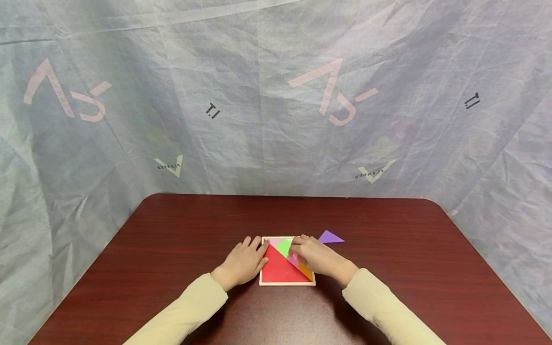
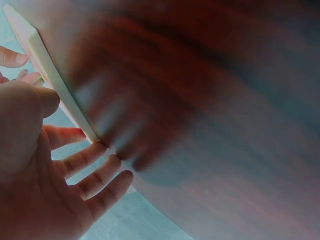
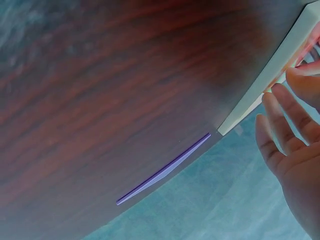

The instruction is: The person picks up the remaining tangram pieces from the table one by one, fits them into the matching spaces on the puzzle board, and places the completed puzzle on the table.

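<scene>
A square tangram tray (image 1: 287, 284) with a pale wooden rim lies on the table between both hands. Inside it are a large red triangle (image 1: 280, 269), a green piece (image 1: 284, 247), a pale pink piece (image 1: 272, 240) and an orange piece (image 1: 306, 271). My left hand (image 1: 244, 262) rests against the tray's left rim, fingers loosely extended, fingertips touching the edge. Over the tray's right side, my right hand (image 1: 321, 257) pinches a brighter pink piece (image 1: 294, 259) between thumb and fingers; its full shape is hidden. Beyond the right hand lies a purple triangle (image 1: 330, 237), outside the tray.
The dark red wooden table (image 1: 194, 225) extends around the tray on all sides. A grey printed cloth (image 1: 258, 96) hangs behind the table's far edge and along both sides.
</scene>
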`<state>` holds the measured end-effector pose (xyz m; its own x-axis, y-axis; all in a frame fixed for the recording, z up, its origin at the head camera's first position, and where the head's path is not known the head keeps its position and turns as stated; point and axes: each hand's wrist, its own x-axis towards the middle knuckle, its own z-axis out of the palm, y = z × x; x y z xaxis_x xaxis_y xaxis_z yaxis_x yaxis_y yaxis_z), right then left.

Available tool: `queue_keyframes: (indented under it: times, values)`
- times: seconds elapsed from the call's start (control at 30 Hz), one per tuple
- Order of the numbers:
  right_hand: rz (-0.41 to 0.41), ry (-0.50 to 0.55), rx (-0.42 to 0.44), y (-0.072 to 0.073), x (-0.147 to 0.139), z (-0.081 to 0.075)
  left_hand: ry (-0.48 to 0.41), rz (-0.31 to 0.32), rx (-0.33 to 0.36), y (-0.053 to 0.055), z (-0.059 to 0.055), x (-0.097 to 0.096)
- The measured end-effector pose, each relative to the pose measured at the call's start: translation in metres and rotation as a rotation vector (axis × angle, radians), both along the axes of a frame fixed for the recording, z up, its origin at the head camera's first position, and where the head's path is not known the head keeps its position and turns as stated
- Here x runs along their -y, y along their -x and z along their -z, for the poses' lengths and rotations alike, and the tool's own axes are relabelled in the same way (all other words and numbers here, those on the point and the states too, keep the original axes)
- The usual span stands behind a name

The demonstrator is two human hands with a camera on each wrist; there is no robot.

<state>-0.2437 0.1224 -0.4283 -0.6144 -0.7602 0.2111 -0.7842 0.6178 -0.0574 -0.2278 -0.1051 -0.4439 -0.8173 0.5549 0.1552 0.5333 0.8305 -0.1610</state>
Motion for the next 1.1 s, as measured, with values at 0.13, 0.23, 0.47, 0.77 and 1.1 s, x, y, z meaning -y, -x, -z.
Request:
queue_keyframes:
  times: [0.13, 0.23, 0.47, 0.77, 1.1]
  values:
    - [0.002, -0.007, 0.007, 0.0, 0.001, 0.0, -0.001, 0.0, 0.002, -0.001, -0.001, 0.0]
    - [0.0, -0.004, 0.006, 0.0, 0.001, 0.001, -0.002, 0.002, 0.0, -0.001, -0.001, 0.0]
    - [-0.014, 0.017, 0.006, 0.0, 0.001, 0.001, -0.004, 0.008, -0.013, -0.001, 0.0, 0.0]
    - [-0.034, 0.047, 0.024, 0.001, -0.003, 0.0, -0.001, 0.008, -0.021, 0.001, 0.001, 0.0]
    - [-0.021, 0.056, -0.006, 0.002, -0.012, -0.003, -0.013, 0.015, -0.028, 0.0, 0.001, 0.001]
